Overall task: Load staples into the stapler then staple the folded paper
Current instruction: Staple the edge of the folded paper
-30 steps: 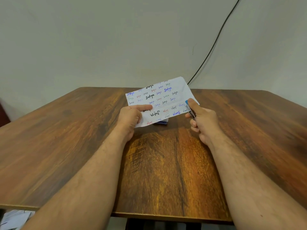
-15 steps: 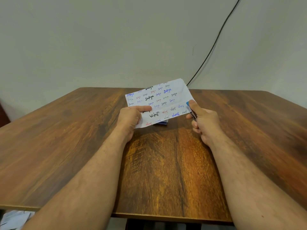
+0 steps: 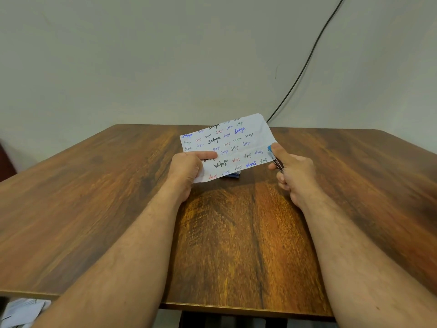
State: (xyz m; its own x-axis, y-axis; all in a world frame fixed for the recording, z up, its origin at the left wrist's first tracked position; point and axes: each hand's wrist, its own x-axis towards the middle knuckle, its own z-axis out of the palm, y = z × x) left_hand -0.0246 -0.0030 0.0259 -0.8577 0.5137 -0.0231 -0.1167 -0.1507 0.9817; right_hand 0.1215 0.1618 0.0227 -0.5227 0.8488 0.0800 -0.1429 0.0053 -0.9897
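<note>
The folded paper (image 3: 233, 147) is a thin white sheet covered in coloured handwritten words, held tilted above the glossy, grained wooden table (image 3: 236, 245); a small blue box (image 3: 233, 175) peeks from under its near edge, mostly hidden. The left hand (image 3: 186, 170) pinches the sheet's left end, thumb flat on top; the right hand (image 3: 293, 172) is closed around a slim blue-and-metal stapler (image 3: 274, 157) at the right edge, its body largely covered by fingers.
</note>
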